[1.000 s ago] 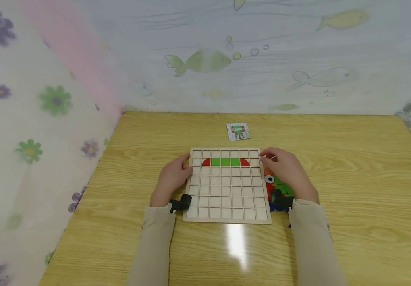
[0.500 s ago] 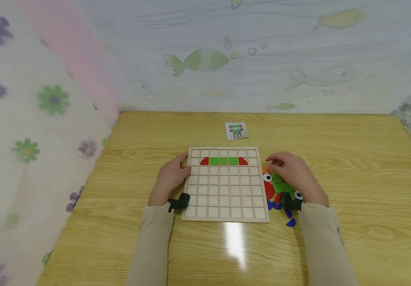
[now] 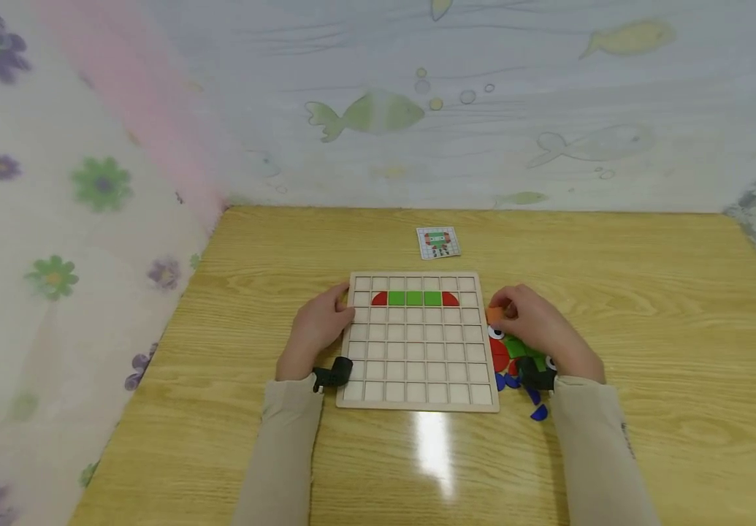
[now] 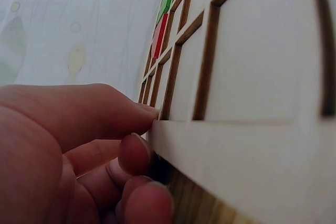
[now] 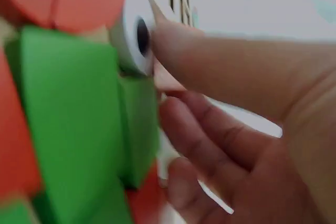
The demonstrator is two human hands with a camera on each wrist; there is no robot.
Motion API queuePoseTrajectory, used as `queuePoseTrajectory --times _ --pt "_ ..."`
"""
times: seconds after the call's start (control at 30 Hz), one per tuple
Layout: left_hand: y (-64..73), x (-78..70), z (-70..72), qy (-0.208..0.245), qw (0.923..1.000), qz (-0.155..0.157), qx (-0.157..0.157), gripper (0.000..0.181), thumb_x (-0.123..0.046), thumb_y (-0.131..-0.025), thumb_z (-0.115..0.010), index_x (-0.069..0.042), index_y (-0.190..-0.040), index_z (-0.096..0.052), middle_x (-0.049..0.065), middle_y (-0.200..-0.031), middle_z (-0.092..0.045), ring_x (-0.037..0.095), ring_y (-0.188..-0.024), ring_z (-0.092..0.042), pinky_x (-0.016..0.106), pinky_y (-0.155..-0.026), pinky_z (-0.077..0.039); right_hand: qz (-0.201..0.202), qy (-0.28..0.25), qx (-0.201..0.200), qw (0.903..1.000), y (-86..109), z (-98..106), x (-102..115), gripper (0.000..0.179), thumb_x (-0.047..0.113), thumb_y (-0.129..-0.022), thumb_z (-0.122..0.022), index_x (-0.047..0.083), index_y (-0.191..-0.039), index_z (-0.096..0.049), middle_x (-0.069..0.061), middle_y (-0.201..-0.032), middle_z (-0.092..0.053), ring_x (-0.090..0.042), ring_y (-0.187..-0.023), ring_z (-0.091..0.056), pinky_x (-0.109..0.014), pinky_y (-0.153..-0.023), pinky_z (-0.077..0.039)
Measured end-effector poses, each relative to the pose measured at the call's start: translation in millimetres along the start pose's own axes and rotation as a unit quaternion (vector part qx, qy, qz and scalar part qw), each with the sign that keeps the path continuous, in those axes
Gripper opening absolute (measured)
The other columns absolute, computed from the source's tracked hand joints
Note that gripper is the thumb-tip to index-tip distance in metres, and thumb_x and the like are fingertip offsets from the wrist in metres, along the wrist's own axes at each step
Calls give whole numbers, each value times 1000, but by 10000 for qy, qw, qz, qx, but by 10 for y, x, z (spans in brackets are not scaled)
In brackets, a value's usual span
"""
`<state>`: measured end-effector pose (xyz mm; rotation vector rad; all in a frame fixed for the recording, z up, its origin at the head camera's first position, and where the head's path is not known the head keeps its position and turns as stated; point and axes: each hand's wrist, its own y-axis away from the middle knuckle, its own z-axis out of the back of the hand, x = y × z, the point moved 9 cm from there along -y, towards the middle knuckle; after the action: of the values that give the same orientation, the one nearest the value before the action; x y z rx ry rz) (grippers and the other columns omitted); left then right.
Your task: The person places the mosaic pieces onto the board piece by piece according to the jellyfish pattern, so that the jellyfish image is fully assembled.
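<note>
A wooden grid board (image 3: 415,351) lies in the middle of the table. Its second row holds green square tiles (image 3: 415,298) between two red quarter-round tiles (image 3: 450,299). My left hand (image 3: 317,321) grips the board's left edge, the thumb against the rim and the other fingers curled beside it in the left wrist view. Right of the board, my right hand (image 3: 535,320) pinches an orange tile (image 3: 494,315) at the edge of a loose pile. An eye tile (image 5: 137,32) and green tiles (image 5: 73,114) lie close to those fingers in the right wrist view.
Behind the board lies a small pattern card (image 3: 438,242). Loose red pieces (image 3: 499,356) and blue pieces (image 3: 539,413) spread along the board's right side, partly under the right wrist. A patterned curtain (image 3: 378,161) hangs at the table's back edge.
My right hand has moved from the board's upper right corner out to the pile, and its fingertips have come down onto the orange tile. The left hand stays at the board's edge.
</note>
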<state>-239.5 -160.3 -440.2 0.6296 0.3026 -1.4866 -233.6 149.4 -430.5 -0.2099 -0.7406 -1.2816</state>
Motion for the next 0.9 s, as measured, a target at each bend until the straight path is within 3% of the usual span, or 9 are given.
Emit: queuePoseTrajectory --times 0.17,0.47,0.67,0.9 --pt "-9 5 -27 26 10000 -15 30 53 -26 -85 -51 -16 -136 -39 -5 -76 -53 15 -64 -47 28 -62 -35 -140 -79 -182 9997 6 7 -3 21 22 -85 -60 10 -101 -55 -5 -88 -55 -21 -77 -47 -33 -66 -38" --pt "-7 -11 -10 123 9999 13 6 53 -26 -84 -51 -16 -136 -40 -4 -76 -54 15 -64 -48 28 -60 -36 89 164 -638 9978 -20 95 212 25 26 -88 -55 13 -109 -59 -6 -98 -58 -22 -85 -51 -38 -74 -41" --pt "-15 1 -20 111 9999 9 18 53 -26 -85 -50 -17 -136 -40 -5 -77 -56 14 -64 -49 28 -63 -37 388 -4 -523 9979 -104 10 446 25 26 -88 -55 14 -109 -61 -4 -97 -58 -20 -83 -52 -35 -70 -43" --pt "-2 29 -15 107 9999 25 -12 53 -26 -84 -51 -17 -136 -40 -5 -77 -55 15 -65 -48 29 -62 -36 848 -205 -141 9961 -233 -198 755 25 26 -86 -58 16 -108 -63 1 -96 -59 -18 -86 -52 -35 -78 -41"
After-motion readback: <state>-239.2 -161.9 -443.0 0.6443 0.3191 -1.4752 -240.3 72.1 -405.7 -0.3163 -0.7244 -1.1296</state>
